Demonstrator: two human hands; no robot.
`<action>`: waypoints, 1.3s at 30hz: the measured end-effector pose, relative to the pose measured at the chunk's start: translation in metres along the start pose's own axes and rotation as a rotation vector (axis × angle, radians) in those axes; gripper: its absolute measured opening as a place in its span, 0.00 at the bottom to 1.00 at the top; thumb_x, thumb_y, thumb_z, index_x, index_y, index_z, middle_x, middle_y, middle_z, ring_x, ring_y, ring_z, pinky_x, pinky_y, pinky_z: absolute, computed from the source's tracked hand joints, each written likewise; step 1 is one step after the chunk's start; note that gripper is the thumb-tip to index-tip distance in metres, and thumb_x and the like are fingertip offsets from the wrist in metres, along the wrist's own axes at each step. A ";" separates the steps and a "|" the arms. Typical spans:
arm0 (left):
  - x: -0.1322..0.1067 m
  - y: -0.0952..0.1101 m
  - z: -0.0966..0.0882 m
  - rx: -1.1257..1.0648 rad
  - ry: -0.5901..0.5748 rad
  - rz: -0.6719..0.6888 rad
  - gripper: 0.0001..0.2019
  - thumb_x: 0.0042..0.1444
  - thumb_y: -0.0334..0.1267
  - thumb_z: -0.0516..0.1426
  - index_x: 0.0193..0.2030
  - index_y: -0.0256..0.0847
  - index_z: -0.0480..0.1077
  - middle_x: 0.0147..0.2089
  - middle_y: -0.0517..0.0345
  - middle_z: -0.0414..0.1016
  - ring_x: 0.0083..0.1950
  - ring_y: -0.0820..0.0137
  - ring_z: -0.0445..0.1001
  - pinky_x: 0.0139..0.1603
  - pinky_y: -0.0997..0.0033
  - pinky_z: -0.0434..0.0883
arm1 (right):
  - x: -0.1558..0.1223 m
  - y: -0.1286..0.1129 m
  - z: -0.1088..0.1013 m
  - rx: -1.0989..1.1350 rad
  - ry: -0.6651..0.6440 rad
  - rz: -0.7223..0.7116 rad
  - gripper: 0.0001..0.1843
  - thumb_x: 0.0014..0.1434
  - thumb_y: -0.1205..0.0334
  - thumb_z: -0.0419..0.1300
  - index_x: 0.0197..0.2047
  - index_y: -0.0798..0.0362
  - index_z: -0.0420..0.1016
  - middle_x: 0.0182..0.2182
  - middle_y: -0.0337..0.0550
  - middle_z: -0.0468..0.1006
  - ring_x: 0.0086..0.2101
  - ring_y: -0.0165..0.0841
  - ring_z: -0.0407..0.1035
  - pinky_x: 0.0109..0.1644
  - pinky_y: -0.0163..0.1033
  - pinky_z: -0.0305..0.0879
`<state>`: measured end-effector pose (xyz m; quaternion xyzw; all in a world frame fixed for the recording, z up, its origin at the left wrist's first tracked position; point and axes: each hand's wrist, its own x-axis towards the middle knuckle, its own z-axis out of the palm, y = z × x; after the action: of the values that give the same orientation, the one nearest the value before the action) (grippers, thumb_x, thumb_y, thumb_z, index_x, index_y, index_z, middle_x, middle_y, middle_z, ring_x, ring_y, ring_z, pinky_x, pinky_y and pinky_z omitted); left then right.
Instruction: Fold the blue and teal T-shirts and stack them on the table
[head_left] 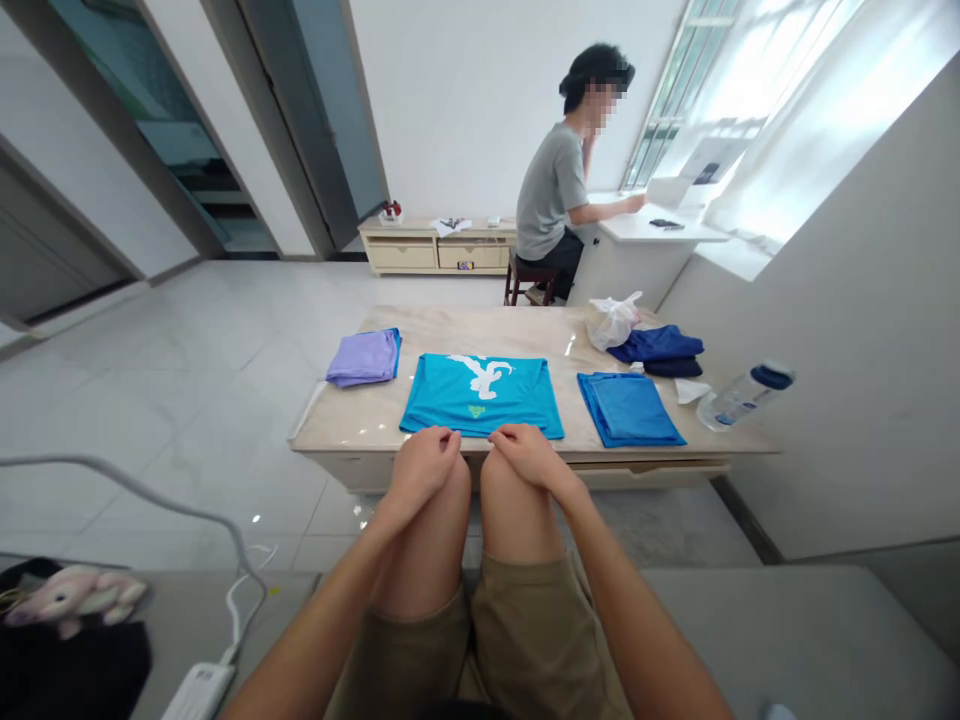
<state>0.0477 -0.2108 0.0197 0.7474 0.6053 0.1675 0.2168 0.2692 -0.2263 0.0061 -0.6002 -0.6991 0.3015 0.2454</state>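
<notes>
My left hand [426, 462] rests over my left knee, and my right hand [527, 452] lies on the right one. Both are empty, their fingers laid over the kneecaps. Just beyond them, near the table's front edge, a folded turquoise T-shirt [517, 400] with a white print lies flat. To its left is a folded purple garment [360, 358] with a blue edge showing. A folded blue garment [634, 410] lies to the right. Behind that one, dark blue clothing [656, 345] is heaped beside a white plastic bag [613, 320].
A clear water bottle [739, 398] with a blue lid stands at the right end of the marble-topped table [480, 325]. A person [553, 185] sits at a white desk [652, 232] by the window. On my seat, left, are a power strip [201, 690] and plush toy [79, 597].
</notes>
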 end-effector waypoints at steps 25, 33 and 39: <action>-0.077 -0.044 0.048 -0.023 0.191 0.203 0.26 0.76 0.42 0.49 0.78 0.51 0.67 0.81 0.50 0.66 0.82 0.55 0.63 0.82 0.46 0.65 | -0.094 0.008 0.073 0.045 0.519 0.188 0.44 0.73 0.37 0.50 0.82 0.54 0.55 0.77 0.61 0.62 0.75 0.54 0.60 0.79 0.62 0.58; -0.063 -0.046 0.049 -0.042 0.215 0.178 0.24 0.76 0.42 0.51 0.74 0.51 0.71 0.76 0.48 0.72 0.76 0.55 0.71 0.78 0.48 0.70 | -0.093 0.023 0.058 0.116 0.553 0.186 0.38 0.73 0.38 0.54 0.78 0.50 0.63 0.73 0.59 0.70 0.70 0.52 0.67 0.75 0.60 0.63; -0.062 -0.049 0.052 -0.010 0.266 0.210 0.22 0.77 0.41 0.51 0.73 0.46 0.71 0.74 0.46 0.73 0.73 0.55 0.72 0.76 0.46 0.71 | -0.098 0.038 0.056 0.120 0.636 0.127 0.37 0.74 0.39 0.55 0.75 0.56 0.67 0.69 0.62 0.74 0.67 0.51 0.70 0.72 0.59 0.66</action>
<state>0.0202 -0.2690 -0.0496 0.7768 0.5462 0.2897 0.1198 0.2718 -0.3268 -0.0587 -0.6911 -0.5296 0.1542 0.4670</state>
